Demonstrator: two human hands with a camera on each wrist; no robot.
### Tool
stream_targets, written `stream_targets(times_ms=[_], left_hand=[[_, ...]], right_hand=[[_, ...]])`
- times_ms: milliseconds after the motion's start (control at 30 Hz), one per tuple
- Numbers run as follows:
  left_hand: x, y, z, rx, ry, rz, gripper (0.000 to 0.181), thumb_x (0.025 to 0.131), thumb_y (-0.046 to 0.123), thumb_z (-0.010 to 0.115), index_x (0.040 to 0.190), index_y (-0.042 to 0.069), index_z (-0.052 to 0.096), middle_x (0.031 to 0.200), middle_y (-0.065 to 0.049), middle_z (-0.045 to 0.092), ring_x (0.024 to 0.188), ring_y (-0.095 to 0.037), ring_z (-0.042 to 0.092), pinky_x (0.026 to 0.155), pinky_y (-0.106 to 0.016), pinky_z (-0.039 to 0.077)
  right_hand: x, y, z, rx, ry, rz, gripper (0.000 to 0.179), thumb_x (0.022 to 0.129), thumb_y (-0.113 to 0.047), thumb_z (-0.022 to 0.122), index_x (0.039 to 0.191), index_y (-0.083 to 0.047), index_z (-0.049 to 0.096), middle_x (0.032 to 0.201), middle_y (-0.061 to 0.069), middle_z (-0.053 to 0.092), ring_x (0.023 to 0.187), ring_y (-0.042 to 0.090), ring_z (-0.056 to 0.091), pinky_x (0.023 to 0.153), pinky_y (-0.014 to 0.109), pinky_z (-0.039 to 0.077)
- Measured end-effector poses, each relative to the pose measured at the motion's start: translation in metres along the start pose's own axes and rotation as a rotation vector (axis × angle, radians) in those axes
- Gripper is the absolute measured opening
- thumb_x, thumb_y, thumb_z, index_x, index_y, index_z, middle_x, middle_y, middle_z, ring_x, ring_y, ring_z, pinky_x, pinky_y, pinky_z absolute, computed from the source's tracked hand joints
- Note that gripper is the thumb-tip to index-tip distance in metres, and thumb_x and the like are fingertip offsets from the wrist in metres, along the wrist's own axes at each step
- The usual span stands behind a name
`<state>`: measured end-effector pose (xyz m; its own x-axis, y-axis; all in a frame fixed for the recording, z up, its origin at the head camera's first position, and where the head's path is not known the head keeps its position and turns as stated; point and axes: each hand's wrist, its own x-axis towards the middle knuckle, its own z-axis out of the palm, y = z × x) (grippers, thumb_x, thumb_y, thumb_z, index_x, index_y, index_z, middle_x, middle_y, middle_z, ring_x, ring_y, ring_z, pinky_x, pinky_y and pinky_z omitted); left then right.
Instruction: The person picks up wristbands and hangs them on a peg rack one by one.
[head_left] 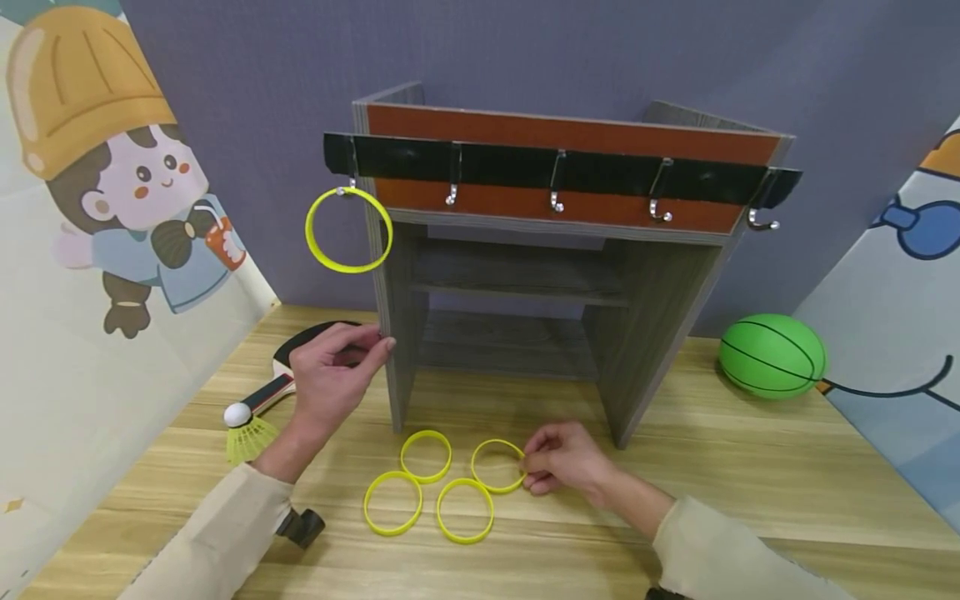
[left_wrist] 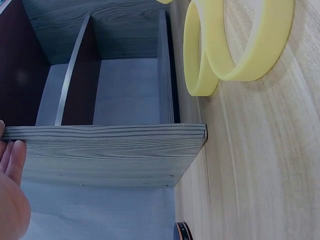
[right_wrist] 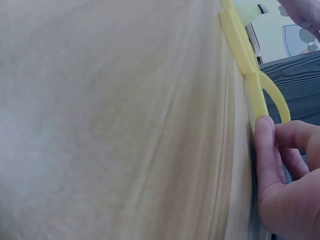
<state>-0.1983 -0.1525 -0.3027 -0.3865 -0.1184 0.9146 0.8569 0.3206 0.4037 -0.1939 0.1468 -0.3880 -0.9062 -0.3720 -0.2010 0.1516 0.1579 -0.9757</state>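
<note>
On the tabletop, my right hand pinches the edge of a yellow ring between thumb and fingers; the right wrist view shows the ring partly covered by fingertips. Three more yellow rings lie beside it, among them a front ring. My left hand grips the front edge of the grey wooden shelf's left side panel, thumb and fingers on either side. Another yellow ring hangs from the leftmost hook of the black rail on the shelf.
Several silver hooks, one at centre, line the black rail. A table tennis paddle and a yellow shuttlecock lie to the left. A green ball rests on the right. A dark wall stands behind.
</note>
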Motion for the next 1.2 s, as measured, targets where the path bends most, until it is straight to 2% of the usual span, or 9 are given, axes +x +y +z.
stream_targets(times_ms=[233, 467, 767, 1000, 1200], left_hand=[[0.002, 0.005, -0.001, 0.015, -0.016, 0.007, 0.021, 0.063, -0.024, 0.073, 0.081, -0.014, 0.069, 0.068, -0.019, 0.063, 0.061, -0.012, 0.062, 0.058, -0.016, 0.053], [0.002, 0.006, -0.002, 0.028, -0.018, 0.005, 0.020, 0.064, -0.023, 0.073, 0.081, -0.014, 0.068, 0.068, -0.019, 0.063, 0.061, -0.012, 0.063, 0.058, -0.016, 0.054], [0.002, 0.006, -0.003, 0.025, -0.012, 0.011, 0.020, 0.063, -0.023, 0.073, 0.081, -0.013, 0.069, 0.068, -0.018, 0.063, 0.060, -0.012, 0.062, 0.058, -0.016, 0.053], [0.002, 0.006, -0.003, 0.028, -0.005, 0.018, 0.020, 0.063, -0.023, 0.074, 0.081, -0.013, 0.069, 0.067, -0.018, 0.063, 0.059, -0.012, 0.062, 0.057, -0.015, 0.053], [0.002, 0.007, -0.003, 0.038, -0.012, 0.011, 0.020, 0.064, -0.022, 0.074, 0.080, -0.014, 0.069, 0.067, -0.018, 0.063, 0.059, -0.013, 0.062, 0.057, -0.016, 0.053]], right_hand=[[-0.003, 0.001, -0.003, 0.067, 0.017, -0.016, 0.017, 0.078, 0.009, 0.066, 0.091, 0.012, 0.057, 0.075, 0.017, 0.063, 0.066, 0.024, 0.065, 0.064, 0.035, 0.058], [-0.009, -0.006, -0.005, 0.146, 0.040, -0.039, 0.012, 0.077, 0.010, 0.065, 0.087, 0.008, 0.058, 0.076, 0.016, 0.063, 0.067, 0.024, 0.066, 0.066, 0.036, 0.058], [-0.018, -0.026, -0.007, 0.213, 0.060, -0.053, 0.011, 0.077, 0.010, 0.066, 0.083, 0.004, 0.059, 0.079, 0.017, 0.062, 0.070, 0.023, 0.066, 0.069, 0.035, 0.058], [-0.024, -0.043, -0.011, 0.269, 0.027, -0.088, 0.009, 0.079, 0.009, 0.066, 0.083, 0.003, 0.061, 0.080, 0.018, 0.062, 0.071, 0.023, 0.067, 0.069, 0.034, 0.058], [-0.026, -0.061, -0.012, 0.312, 0.035, -0.119, 0.009, 0.081, 0.011, 0.064, 0.081, 0.002, 0.063, 0.083, 0.019, 0.062, 0.071, 0.023, 0.067, 0.070, 0.034, 0.058]])
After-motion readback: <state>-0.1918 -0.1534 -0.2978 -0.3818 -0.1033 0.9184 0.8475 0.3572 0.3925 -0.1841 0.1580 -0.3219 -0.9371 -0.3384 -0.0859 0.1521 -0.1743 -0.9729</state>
